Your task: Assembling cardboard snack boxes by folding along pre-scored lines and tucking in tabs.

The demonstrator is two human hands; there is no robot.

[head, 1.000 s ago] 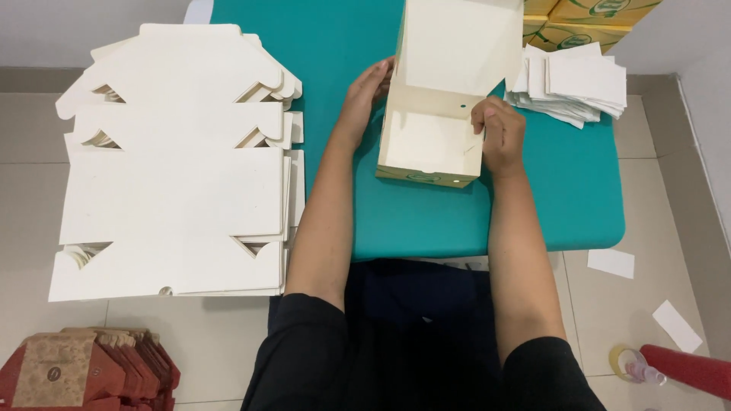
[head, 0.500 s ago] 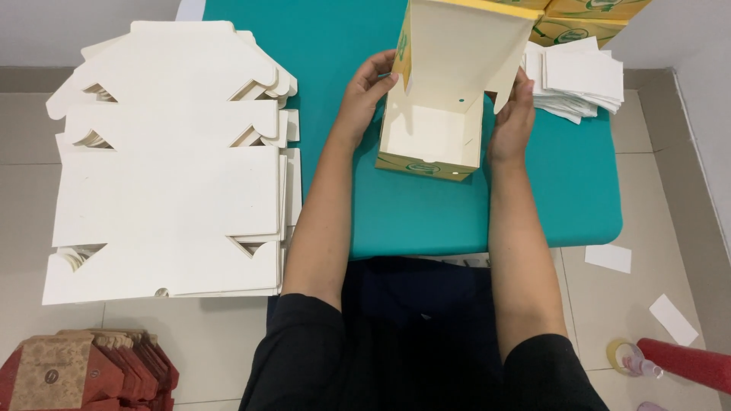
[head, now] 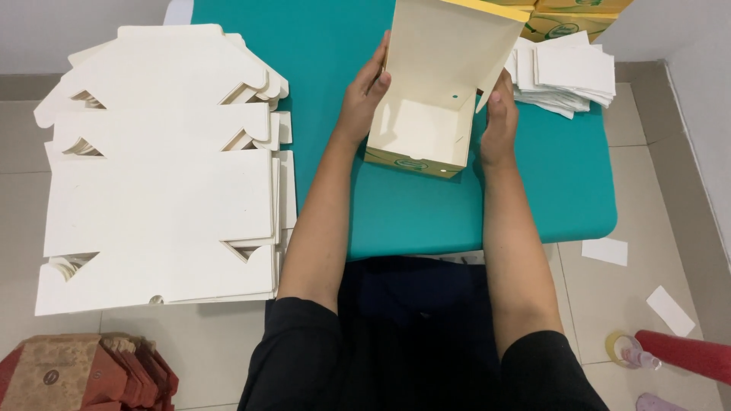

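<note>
On the teal surface, the left hand and right hand clasp opposite walls of a half-formed cream carton standing open between them. Uneven squeezing could buckle a wall or spring the tall back flap loose toward the paper stack behind.

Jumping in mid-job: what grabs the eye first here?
The half-folded cardboard box stands on the teal table, held between the left hand and right hand. A big stack of flat white box blanks lies to the left, and a smaller pile of white sheets sits beyond the right hand.
</note>
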